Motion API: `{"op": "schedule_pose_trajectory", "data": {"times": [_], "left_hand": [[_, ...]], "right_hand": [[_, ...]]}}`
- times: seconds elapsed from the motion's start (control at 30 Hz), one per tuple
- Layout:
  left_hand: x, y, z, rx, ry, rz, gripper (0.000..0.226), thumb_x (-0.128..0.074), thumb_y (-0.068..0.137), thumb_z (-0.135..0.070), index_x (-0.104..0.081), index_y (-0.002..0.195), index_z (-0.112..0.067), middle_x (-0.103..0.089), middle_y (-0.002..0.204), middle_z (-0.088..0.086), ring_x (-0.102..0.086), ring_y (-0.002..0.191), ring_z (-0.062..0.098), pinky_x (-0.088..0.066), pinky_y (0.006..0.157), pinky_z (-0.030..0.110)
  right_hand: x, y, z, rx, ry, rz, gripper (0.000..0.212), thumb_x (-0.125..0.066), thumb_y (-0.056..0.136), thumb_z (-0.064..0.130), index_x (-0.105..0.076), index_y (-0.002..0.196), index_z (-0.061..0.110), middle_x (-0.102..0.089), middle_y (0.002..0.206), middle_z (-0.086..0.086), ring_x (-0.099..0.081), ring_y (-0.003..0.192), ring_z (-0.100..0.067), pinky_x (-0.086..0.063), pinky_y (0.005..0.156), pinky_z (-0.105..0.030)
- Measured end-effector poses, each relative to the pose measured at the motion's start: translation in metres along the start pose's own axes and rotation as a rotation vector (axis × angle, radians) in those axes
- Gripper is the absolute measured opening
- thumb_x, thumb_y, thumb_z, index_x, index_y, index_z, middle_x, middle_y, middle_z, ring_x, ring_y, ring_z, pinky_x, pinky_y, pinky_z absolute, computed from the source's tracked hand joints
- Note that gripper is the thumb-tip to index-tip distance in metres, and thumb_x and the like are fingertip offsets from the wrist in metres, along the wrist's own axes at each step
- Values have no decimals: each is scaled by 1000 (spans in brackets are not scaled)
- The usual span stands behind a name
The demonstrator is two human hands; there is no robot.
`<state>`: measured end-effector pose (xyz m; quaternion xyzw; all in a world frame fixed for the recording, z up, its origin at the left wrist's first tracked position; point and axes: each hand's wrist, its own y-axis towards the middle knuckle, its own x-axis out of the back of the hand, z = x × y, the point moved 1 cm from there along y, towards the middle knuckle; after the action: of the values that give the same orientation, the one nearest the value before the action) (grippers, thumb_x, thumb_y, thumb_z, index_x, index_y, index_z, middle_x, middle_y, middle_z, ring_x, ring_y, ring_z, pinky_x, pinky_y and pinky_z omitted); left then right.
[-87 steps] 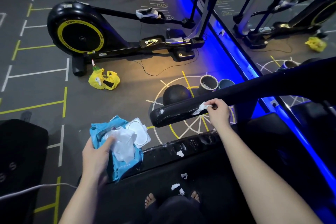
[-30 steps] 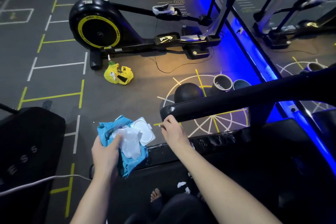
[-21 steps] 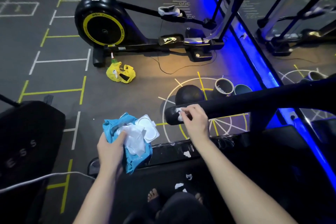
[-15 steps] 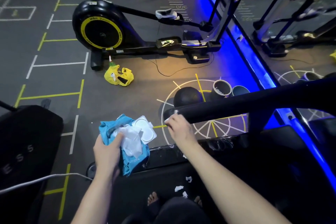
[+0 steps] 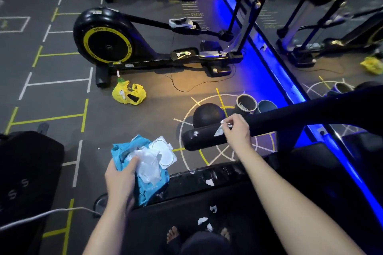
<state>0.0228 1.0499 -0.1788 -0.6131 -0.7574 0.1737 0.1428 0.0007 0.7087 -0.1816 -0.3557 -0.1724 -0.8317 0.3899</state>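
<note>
Nearest, at 6 o'clock: bare toes (image 5: 173,235) and white paper scraps (image 5: 202,220) on the dark deck.

Left hand (image 5: 122,176), 7 o'clock: fingers wrapped round a blue wipe pack (image 5: 145,184). Its white flip lid (image 5: 164,151) is open and a wipe bunches out of the slot. The pack hangs over the floor, just off the deck's front cover (image 5: 217,174).

Right hand (image 5: 236,133), about 1 o'clock: thumb and fingertips pinch a small wipe scrap (image 5: 219,131) and press it on the black padded handrail (image 5: 290,117), near its free end.

Handrail's long axis runs close to 9-to-3, with the far end lifted toward 2. The rounded end cap points at 9, and white smears show near it.

The step, as I read it, is scrubbing residue off the rail:
- The scrap is tiny and shredding, judging by the litter. Swap in the fresh wipe from the pack.
- Stroke along the axis out to the cap, then wrap round the tube for the underside.
- Firm pressure, short passes.

Farther out:
- 12 o'clock: medicine ball (image 5: 208,116) and two open tubs (image 5: 246,104) on the floor rings.
- 11 o'clock: yellow bag (image 5: 128,94), with the elliptical trainer (image 5: 107,41) beyond it.
</note>
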Motion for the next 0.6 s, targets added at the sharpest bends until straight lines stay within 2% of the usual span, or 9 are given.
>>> {"op": "schedule_pose_trajectory", "data": {"times": [0.1,0.27,0.33,0.4,0.47,0.53,0.6], "left_hand": [[1,0,4,34,9,7,25,-74,93,-5,-72,117,-14,-78,114,11,-72,92,23,-59,86,42],[-2,-1,4,35,9,16,26,-72,94,-4,-72,118,-15,-78,110,7,-72,89,21,-58,79,35],[-3,-2,2,42,-4,13,27,-73,94,-6,-72,120,-16,-78,111,6,-73,91,21,-58,79,34],[-4,-4,1,47,-11,9,28,-74,94,-7,-74,120,-17,-79,112,5,-74,95,22,-59,83,37],[-4,-8,1,49,-16,4,29,-74,93,-6,-74,120,-17,-79,114,5,-75,99,24,-60,89,40],[-4,-12,3,51,-26,-3,29,-74,94,-6,-74,121,-16,-79,115,6,-75,100,25,-59,90,41],[-6,-18,6,51,-20,-5,29,-74,94,-6,-73,121,-15,-78,115,7,-74,100,25,-59,91,42]], "right_hand": [[-22,-3,13,81,-92,129,9,-60,91,9,-66,93,15,-64,103,-1,-60,97,-22,-46,82,-33],[-64,-36,47,273,-20,236,12,-58,88,4,-67,92,11,-66,100,-3,-59,99,-23,-47,89,-38],[-71,-55,51,308,25,339,13,-58,89,6,-68,93,13,-67,100,-1,-59,99,-20,-48,89,-37],[-72,-79,44,316,55,406,14,-58,91,8,-69,96,15,-67,101,2,-59,99,-15,-47,89,-30],[-64,-104,26,256,120,357,15,-60,91,9,-70,97,17,-66,100,7,-59,96,-8,-45,85,-19],[-51,-124,-5,92,200,250,13,-66,90,10,-72,96,20,-69,95,10,-63,89,-3,-46,80,-12],[-33,-136,-42,-114,222,177,13,-72,89,16,-72,95,28,-72,90,14,-66,83,-2,-51,76,-17]]}}
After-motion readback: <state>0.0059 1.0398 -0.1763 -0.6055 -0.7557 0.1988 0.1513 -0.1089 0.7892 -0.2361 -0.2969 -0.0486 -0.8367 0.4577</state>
